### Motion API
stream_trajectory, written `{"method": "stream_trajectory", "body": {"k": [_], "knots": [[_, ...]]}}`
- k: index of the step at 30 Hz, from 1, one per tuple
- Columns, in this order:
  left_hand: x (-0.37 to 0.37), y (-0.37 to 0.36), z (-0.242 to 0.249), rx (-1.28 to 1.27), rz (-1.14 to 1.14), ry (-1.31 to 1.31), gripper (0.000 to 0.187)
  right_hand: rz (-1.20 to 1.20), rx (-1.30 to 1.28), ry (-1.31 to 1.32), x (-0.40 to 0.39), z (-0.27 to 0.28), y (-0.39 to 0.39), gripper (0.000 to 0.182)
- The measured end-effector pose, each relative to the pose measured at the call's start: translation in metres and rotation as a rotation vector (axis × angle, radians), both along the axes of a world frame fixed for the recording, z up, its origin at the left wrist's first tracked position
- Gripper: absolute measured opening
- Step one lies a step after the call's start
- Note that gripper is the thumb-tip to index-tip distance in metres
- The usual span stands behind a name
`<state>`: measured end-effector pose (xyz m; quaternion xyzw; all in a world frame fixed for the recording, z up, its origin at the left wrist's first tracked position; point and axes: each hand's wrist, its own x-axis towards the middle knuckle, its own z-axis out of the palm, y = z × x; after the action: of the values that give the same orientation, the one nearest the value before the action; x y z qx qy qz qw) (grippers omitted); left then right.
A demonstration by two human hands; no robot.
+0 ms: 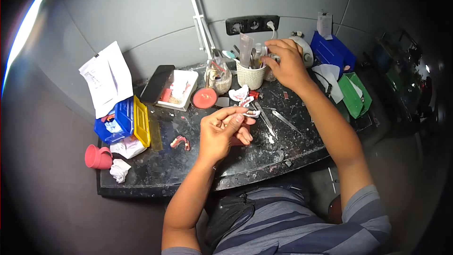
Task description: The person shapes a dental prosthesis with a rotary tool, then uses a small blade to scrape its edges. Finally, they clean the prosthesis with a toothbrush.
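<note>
My left hand (227,130) is over the middle of the dark bench, thumb and forefinger pressed together on something too small to make out. Just beyond its fingertips are a row of teeth on a white base (252,113) and white and pink dental pieces (239,94). My right hand (286,61) reaches to the right side of a white woven cup (250,77) of tools, its fingers spread and curved above a small jar (271,74). Whether those fingers touch anything is unclear. A pink denture piece (180,142) lies left of my left hand.
Metal tools (265,119) lie right of my left hand. A pink round dish (205,98), white tray (185,102) and phone (159,83) are left. Blue and yellow bins (142,125) and a pink mug (98,157) stand far left; a green bin (351,99) is right.
</note>
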<state>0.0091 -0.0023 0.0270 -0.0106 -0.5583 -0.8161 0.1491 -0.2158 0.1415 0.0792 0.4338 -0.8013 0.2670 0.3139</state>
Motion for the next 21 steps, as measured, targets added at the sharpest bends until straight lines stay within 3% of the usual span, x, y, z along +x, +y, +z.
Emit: {"method": "stream_trajectory", "body": {"k": [2,3,4,6,7,8,10,11,12,14,18,21], "knots": [[-0.002,-0.002,-0.001,-0.015,-0.011,0.022,0.028,0.021,-0.033,-0.099,-0.006,0.004,-0.007,0.025],[-0.003,-0.001,-0.001,0.015,-0.013,0.008,0.029,0.049,-0.186,0.055,-0.011,0.003,-0.012,0.012],[-0.003,-0.002,-0.001,0.047,-0.015,-0.007,0.030,0.054,-0.188,0.062,-0.010,0.010,-0.013,0.012],[-0.004,-0.004,-0.004,0.050,-0.046,-0.006,0.034,0.209,-0.505,-0.249,-0.010,0.025,-0.010,0.008],[-0.006,-0.004,-0.006,0.069,-0.052,0.029,0.034,0.339,-0.694,-0.236,-0.017,0.034,-0.008,0.012],[-0.007,-0.004,-0.007,0.090,-0.059,0.065,0.034,0.338,-0.692,-0.232,-0.011,0.046,0.000,0.012],[-0.006,-0.005,-0.004,0.113,-0.058,0.073,0.034,0.221,-0.995,-0.409,-0.002,0.067,0.019,0.015],[-0.005,-0.004,0.000,0.134,-0.056,0.078,0.033,-0.018,-0.804,-0.199,-0.006,0.064,0.033,0.018],[-0.003,-0.003,0.004,0.151,-0.027,0.057,0.031,-0.022,-0.795,-0.201,-0.006,0.052,0.031,0.018],[-0.002,-0.003,0.008,0.141,-0.009,0.039,0.029,-0.333,-0.419,-0.423,-0.009,0.009,0.019,0.037],[-0.004,-0.008,0.002,0.108,0.017,0.064,0.026,-0.347,-0.374,-0.447,-0.012,-0.034,-0.006,0.040],[-0.007,-0.013,0.000,0.100,0.032,0.039,0.027,-0.292,-0.401,-0.542,-0.014,-0.027,-0.014,0.042]]}}
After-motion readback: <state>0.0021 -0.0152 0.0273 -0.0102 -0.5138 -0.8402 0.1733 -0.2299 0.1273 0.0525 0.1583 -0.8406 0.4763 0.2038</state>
